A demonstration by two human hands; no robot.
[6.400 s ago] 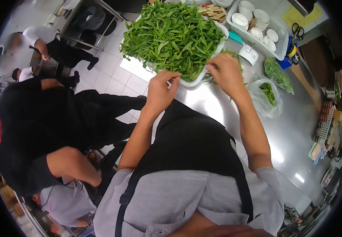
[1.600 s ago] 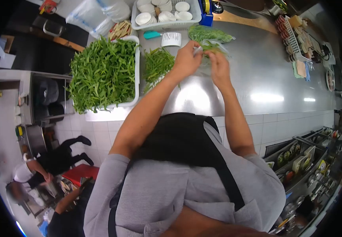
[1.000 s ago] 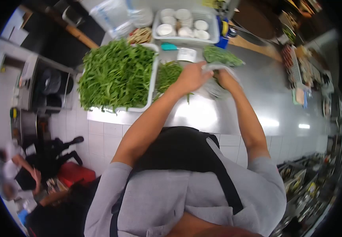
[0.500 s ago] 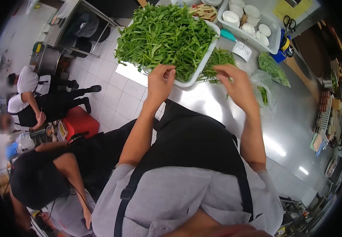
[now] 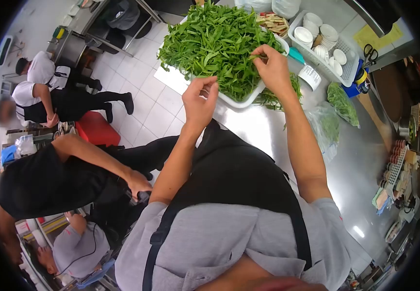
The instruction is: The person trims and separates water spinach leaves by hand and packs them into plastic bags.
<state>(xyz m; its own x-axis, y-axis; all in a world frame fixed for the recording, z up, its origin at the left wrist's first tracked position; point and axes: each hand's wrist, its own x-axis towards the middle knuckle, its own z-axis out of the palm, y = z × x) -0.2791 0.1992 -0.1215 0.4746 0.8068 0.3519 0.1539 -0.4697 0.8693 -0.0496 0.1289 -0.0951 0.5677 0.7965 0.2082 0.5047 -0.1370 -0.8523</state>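
Note:
Leafy green vegetables [image 5: 210, 43] are heaped high in a white plastic tray [image 5: 243, 103] on the steel counter. My left hand [image 5: 201, 99] hovers by the tray's near edge, fingers curled and thumb close to the fingertips; anything between them is too small to see. Over the tray's right side, my right hand [image 5: 273, 70] has its thumb and fingers pinched together at the leaves, and whatever they hold is hidden. A smaller pile of loose greens [image 5: 270, 99] lies on the counter right of the tray, partly under my right forearm.
A clear plastic bag [image 5: 324, 128] and bagged greens [image 5: 342, 104] lie on the steel counter [image 5: 312, 169]. Behind are a basket of white dishes [image 5: 348, 77], a white container [image 5: 310, 76] and scissors [image 5: 370, 54]. Several co-workers stand left, one [image 5: 50, 179] close to my left arm.
My right hand has moved from the loose pile to above the tray's right side. My left hand stays near the tray's front. A co-worker on the left has reached an arm toward me.

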